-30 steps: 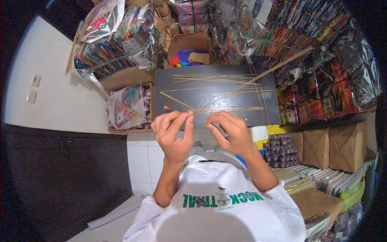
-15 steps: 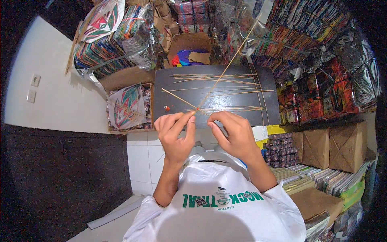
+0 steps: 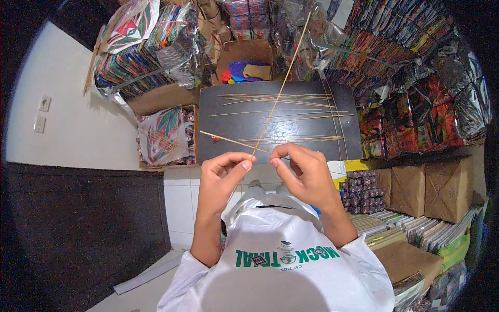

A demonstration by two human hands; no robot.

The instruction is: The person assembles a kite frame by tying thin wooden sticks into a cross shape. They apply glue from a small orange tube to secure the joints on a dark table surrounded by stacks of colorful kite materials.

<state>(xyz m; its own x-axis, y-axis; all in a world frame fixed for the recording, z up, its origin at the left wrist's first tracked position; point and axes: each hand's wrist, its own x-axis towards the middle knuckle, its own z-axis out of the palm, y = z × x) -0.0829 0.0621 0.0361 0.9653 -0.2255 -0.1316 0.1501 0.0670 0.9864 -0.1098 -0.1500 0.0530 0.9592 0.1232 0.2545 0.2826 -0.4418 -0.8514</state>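
Two thin bamboo sticks cross in front of me: a long stick (image 3: pixel 282 83) slanting up and away to the right, and a shorter stick (image 3: pixel 231 140) lying across it. A small orange binding (image 3: pixel 255 149) marks their crossing. My left hand (image 3: pixel 223 174) pinches the long stick's near end between thumb and forefinger, just below the crossing. My right hand (image 3: pixel 305 171) is closed in a pinch by the shorter stick's right end; what its fingertips hold is too small to make out. An orange spool (image 3: pixel 215 138) stands on the black table (image 3: pixel 213 101), partly behind the shorter stick.
Several loose bamboo sticks (image 3: pixel 291 115) lie across the table. Left of it is an open carton (image 3: pixel 195 130) with a printed kite-like sheet on top. Another carton (image 3: pixel 244 49) stands behind. Wrapped stacks (image 3: pixel 390 47) crowd the far right; brown boxes (image 3: pixel 447 182) stand at the right.
The crossed sticks have turned counterclockwise and come slightly nearer me. My left hand has moved down, its fingers now more curled; my right hand stays almost in place.
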